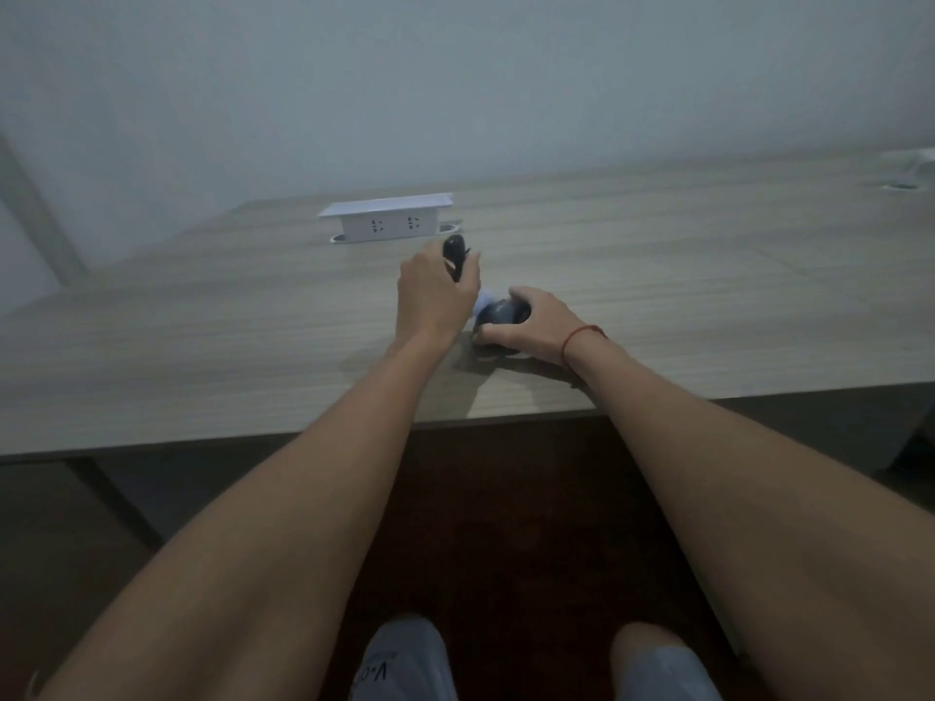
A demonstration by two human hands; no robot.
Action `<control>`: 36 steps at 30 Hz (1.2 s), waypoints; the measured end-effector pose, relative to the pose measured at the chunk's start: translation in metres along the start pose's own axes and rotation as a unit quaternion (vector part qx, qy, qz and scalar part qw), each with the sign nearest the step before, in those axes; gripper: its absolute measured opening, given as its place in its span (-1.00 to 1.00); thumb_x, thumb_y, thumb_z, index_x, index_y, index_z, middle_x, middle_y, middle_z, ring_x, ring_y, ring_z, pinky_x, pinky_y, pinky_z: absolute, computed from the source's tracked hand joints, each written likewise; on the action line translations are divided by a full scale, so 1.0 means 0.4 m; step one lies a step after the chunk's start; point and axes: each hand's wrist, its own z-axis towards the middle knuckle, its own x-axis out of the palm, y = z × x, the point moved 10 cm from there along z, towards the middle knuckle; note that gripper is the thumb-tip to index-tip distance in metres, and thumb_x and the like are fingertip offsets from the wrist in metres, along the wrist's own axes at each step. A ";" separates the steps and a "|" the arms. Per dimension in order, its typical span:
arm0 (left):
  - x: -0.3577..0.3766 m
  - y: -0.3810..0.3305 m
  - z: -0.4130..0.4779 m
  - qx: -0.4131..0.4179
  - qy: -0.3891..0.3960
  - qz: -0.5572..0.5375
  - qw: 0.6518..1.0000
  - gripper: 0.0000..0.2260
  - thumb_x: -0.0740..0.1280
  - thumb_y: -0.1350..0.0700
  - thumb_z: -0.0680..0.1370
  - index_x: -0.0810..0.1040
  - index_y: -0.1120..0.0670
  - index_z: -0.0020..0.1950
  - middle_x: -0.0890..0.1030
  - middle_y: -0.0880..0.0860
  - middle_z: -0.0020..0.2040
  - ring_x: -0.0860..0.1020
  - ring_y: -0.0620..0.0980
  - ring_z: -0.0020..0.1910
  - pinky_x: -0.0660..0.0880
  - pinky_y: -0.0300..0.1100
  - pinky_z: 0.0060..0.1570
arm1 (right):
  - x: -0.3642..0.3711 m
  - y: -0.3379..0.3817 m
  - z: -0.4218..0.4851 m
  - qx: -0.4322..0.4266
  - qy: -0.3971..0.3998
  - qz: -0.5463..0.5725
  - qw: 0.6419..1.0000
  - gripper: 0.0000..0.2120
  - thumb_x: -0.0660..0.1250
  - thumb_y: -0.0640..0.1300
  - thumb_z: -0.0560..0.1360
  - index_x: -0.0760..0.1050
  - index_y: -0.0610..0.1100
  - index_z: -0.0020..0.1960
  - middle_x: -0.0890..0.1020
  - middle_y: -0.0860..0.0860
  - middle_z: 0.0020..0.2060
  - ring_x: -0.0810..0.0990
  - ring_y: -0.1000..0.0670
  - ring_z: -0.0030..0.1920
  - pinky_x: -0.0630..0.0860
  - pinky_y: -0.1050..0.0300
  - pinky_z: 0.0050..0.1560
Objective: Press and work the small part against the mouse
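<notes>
Two bare hands at work over a wood-grain table (202, 336), seen from the head camera in dim light

Item 1: left hand (435, 296), raised just above the tabletop, fingers and thumb curled round a small dark oval object (454, 250) that sticks up out of the fist; what the object is cannot be told in the blur

Item 2: right hand (526, 323), resting on the table just to the right of the left hand, fingers curled over a dark rounded object (498, 312) that sits on the tabletop; thumb at its near side, fingertips at its far side. A red string bracelet (582, 336) circles the wrist

Item 3: small pale patch (484, 298) between the two hands, touching the dark rounded object; shape unclear

Item 4: white socket box (389, 220), standing up out of the table beyond the hands, lid raised, two outlets facing the person; well apart from both hands

Item 5: round cable hole (903, 185) at the far right corner of the table

Item 6: two knees in light fabric (405, 660) below the table's near edge, over a dark floor (506, 523)
</notes>
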 end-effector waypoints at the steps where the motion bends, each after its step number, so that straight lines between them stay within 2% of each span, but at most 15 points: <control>1: 0.000 -0.020 0.002 0.017 -0.004 -0.023 1.000 -0.78 0.34 0.00 0.53 0.56 0.17 -0.12 0.60 0.07 -0.23 0.53 0.02 -0.25 0.46 -0.15 -0.18 | -0.001 0.001 0.003 -0.003 0.001 0.003 1.000 -0.26 0.46 0.26 0.20 0.40 -0.04 0.28 0.54 -0.01 0.12 0.53 -0.08 0.09 0.52 -0.11 0.14; 3: 0.029 -0.031 0.007 0.015 0.023 -0.016 0.999 -0.79 0.36 0.01 0.51 0.56 0.16 -0.12 0.60 0.07 -0.22 0.53 0.01 -0.24 0.45 -0.16 -0.19 | -0.001 0.003 0.008 -0.014 0.002 0.011 1.000 -0.39 0.48 0.21 0.25 0.44 -0.03 0.19 0.53 0.03 0.00 0.53 -0.04 0.02 0.53 -0.08 0.11; 7: 0.058 0.006 0.023 -0.035 0.063 0.074 0.995 -0.78 0.35 0.03 0.52 0.58 0.19 -0.04 0.62 0.16 -0.07 0.57 0.13 -0.07 0.45 -0.12 -0.14 | -0.007 0.007 0.001 -0.019 -0.009 0.013 1.000 -0.26 0.49 0.16 0.29 0.35 -0.15 0.34 0.43 0.02 0.04 0.47 -0.04 0.07 0.49 -0.06 0.15; 13: 0.025 -0.026 0.024 0.005 0.036 0.005 0.999 -0.79 0.38 0.01 0.51 0.53 0.14 -0.18 0.59 0.09 -0.22 0.51 0.04 -0.22 0.37 -0.19 -0.21 | -0.003 0.002 0.005 -0.015 -0.003 0.018 1.000 -0.40 0.47 0.25 0.18 0.47 0.00 0.13 0.57 0.05 -0.03 0.56 -0.03 0.00 0.55 -0.10 0.09; 17: 0.046 0.047 0.024 -0.041 0.070 0.074 0.994 -0.75 0.38 0.00 0.50 0.56 0.19 -0.02 0.61 0.15 -0.06 0.57 0.13 -0.07 0.46 -0.12 -0.12 | -0.008 0.004 -0.004 -0.012 -0.007 0.009 1.000 -0.23 0.48 0.21 0.23 0.37 -0.13 0.31 0.46 0.01 0.07 0.48 -0.07 0.11 0.49 -0.10 0.17; 20: 0.026 0.044 0.010 -0.014 0.058 0.081 0.995 -0.79 0.35 0.00 0.53 0.54 0.16 -0.06 0.56 0.09 -0.14 0.50 0.04 -0.17 0.39 -0.19 -0.20 | -0.007 0.001 -0.007 -0.006 -0.010 0.011 1.000 -0.07 0.46 0.30 0.16 0.30 -0.09 0.40 0.47 -0.05 0.25 0.46 -0.09 0.19 0.48 -0.14 0.21; 24: -0.017 -0.019 -0.006 0.033 -0.019 -0.061 0.997 -0.81 0.37 0.02 0.52 0.49 0.08 -0.21 0.53 -0.01 -0.31 0.46 -0.08 -0.36 0.29 -0.51 -0.37 | -0.003 0.000 0.007 -0.016 0.001 0.012 1.000 -0.33 0.45 0.28 0.18 0.44 0.03 0.21 0.56 0.03 0.10 0.54 -0.04 0.09 0.52 -0.12 0.14; 27: 0.039 -0.040 0.001 0.049 0.042 -0.033 0.997 -0.76 0.39 -0.01 0.50 0.51 0.12 -0.25 0.57 0.03 -0.32 0.48 -0.05 -0.38 0.41 -0.30 -0.34 | -0.009 0.013 0.005 -0.037 -0.001 0.034 0.999 -0.77 0.47 0.17 0.24 0.59 0.12 -0.15 0.62 0.13 -0.16 0.59 0.00 -0.04 0.57 -0.11 0.06; 28: 0.055 -0.037 0.003 0.043 0.059 -0.006 0.997 -0.76 0.39 -0.02 0.49 0.51 0.13 -0.24 0.58 0.05 -0.30 0.48 -0.02 -0.36 0.41 -0.22 -0.32 | -0.011 0.015 0.003 -0.039 -0.005 0.046 0.998 -0.80 0.49 0.11 0.28 0.61 0.09 -0.15 0.62 0.13 -0.17 0.59 -0.01 -0.04 0.57 -0.10 0.07; 29: 0.061 -0.030 0.009 0.029 0.062 0.020 0.997 -0.77 0.38 -0.01 0.49 0.53 0.14 -0.21 0.59 0.08 -0.26 0.48 0.00 -0.32 0.40 -0.17 -0.29 | -0.009 0.015 -0.002 -0.033 -0.002 0.057 0.998 -0.69 0.51 0.09 0.29 0.60 0.04 -0.01 0.61 0.10 -0.10 0.57 -0.04 0.02 0.55 -0.08 0.10; 31: 0.060 -0.025 0.026 0.010 0.052 0.073 0.996 -0.78 0.36 0.01 0.50 0.57 0.18 -0.10 0.62 0.13 -0.15 0.53 0.04 -0.22 0.41 -0.14 -0.24 | -0.003 0.005 -0.006 -0.005 0.001 0.045 0.999 -0.17 0.52 0.17 0.24 0.33 -0.11 0.40 0.50 -0.02 0.22 0.48 -0.10 0.21 0.48 -0.11 0.21; 32: 0.055 -0.030 0.033 0.008 0.047 0.089 0.995 -0.77 0.35 0.01 0.51 0.59 0.19 -0.06 0.62 0.14 -0.12 0.54 0.07 -0.18 0.43 -0.13 -0.21 | 0.002 -0.004 -0.005 0.008 0.003 0.039 0.999 -0.04 0.52 0.21 0.21 0.21 -0.10 0.47 0.43 -0.05 0.32 0.44 -0.12 0.26 0.45 -0.13 0.24; 33: 0.052 -0.036 0.040 0.007 0.044 0.087 0.995 -0.76 0.35 0.01 0.51 0.59 0.20 -0.05 0.61 0.13 -0.12 0.55 0.07 -0.17 0.44 -0.12 -0.20 | 0.004 -0.004 -0.005 0.004 0.003 0.044 0.999 -0.07 0.52 0.21 0.21 0.24 -0.05 0.45 0.42 -0.03 0.32 0.44 -0.11 0.27 0.45 -0.13 0.24; 35: 0.058 -0.043 0.045 0.005 0.054 0.046 0.997 -0.74 0.36 -0.02 0.49 0.59 0.20 -0.11 0.62 0.11 -0.17 0.57 0.05 -0.20 0.43 -0.15 -0.23 | -0.003 0.004 -0.005 -0.013 0.000 0.079 0.997 -0.44 0.54 0.12 0.25 0.45 0.08 0.20 0.52 0.08 0.11 0.50 -0.07 0.16 0.49 -0.04 0.16; 36: 0.066 -0.041 0.041 0.002 0.058 0.031 0.998 -0.73 0.37 -0.03 0.48 0.59 0.19 -0.14 0.63 0.11 -0.18 0.59 0.07 -0.21 0.44 -0.17 -0.23 | -0.009 0.009 -0.007 -0.023 -0.002 0.090 0.996 -0.49 0.54 0.08 0.26 0.48 0.07 0.16 0.53 0.12 0.04 0.51 -0.05 0.12 0.49 -0.02 0.14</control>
